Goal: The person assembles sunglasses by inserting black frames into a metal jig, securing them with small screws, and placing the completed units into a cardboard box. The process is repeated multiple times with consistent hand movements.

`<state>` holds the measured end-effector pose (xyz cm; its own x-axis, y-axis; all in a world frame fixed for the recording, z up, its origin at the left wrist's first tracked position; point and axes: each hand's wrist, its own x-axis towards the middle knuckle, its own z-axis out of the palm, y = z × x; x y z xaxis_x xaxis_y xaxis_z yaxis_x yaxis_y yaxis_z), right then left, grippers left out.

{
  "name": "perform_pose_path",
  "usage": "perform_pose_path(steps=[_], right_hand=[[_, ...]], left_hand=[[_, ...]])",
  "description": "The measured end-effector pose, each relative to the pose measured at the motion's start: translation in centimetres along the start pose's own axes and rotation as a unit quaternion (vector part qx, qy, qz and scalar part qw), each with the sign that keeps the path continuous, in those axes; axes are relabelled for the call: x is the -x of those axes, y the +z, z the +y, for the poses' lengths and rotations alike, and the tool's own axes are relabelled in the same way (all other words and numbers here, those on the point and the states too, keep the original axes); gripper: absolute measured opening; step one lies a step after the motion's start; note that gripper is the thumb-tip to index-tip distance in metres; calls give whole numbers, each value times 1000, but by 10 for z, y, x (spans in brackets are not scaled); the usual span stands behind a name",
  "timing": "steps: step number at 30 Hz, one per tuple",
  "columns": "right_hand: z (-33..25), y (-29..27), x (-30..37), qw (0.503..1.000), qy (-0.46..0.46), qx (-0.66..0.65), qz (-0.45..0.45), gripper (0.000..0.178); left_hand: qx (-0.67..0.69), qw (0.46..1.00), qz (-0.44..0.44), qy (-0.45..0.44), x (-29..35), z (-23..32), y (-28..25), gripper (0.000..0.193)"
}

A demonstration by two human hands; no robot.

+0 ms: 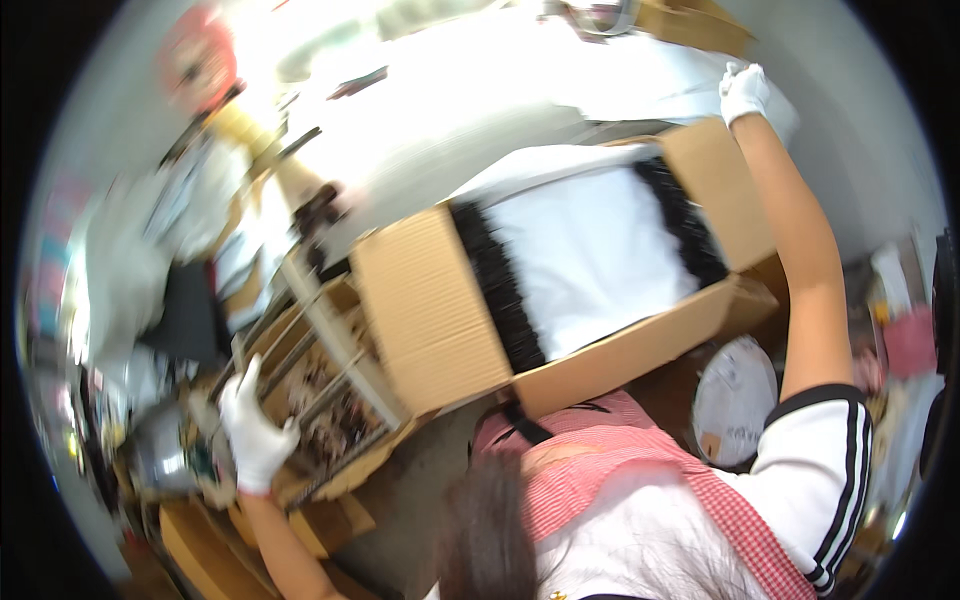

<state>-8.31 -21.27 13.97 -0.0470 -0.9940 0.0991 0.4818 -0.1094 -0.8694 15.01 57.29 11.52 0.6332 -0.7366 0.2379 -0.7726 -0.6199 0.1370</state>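
In front of me stands an open cardboard box (pixel 430 300) with its flaps folded out. Inside lies a smooth white sheet (pixel 590 255), with shaggy black material (pixel 500 290) along its left and right sides. My right hand (pixel 745 92), in a white glove, reaches far out past the box's right flap. Its fingers are closed beside a pale sheet (pixel 650 85); what they grip, if anything, cannot be made out. My left hand (pixel 255 430), also gloved in white, is out to the left with thumb and fingers apart, near a slatted rack (pixel 345 350), and holds nothing.
Brown material (pixel 340 420) fills a container behind the rack. A blurred pink fan (pixel 200 60) stands at far left. A round white-topped container (pixel 736 400) is right of my lap. Another cardboard box (pixel 695 25) sits at the far right. Cardboard pieces (pixel 205 550) lie at lower left.
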Motion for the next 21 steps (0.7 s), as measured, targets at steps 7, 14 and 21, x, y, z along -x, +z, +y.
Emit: perform_pose_path(steps=[7,14,21], right_hand=[[-130,-194,-109,887,-308,166,301,28],[-3,-249,-99,984,37,78,154,47],[-23,-216,-9,847,-79,485,-203,35]], left_hand=[[13,999,-9,37,-61,99,-7,99],[-4,990,-63,128,-142,207,23,100],[17,956,-108,272,-196,289,56,93]])
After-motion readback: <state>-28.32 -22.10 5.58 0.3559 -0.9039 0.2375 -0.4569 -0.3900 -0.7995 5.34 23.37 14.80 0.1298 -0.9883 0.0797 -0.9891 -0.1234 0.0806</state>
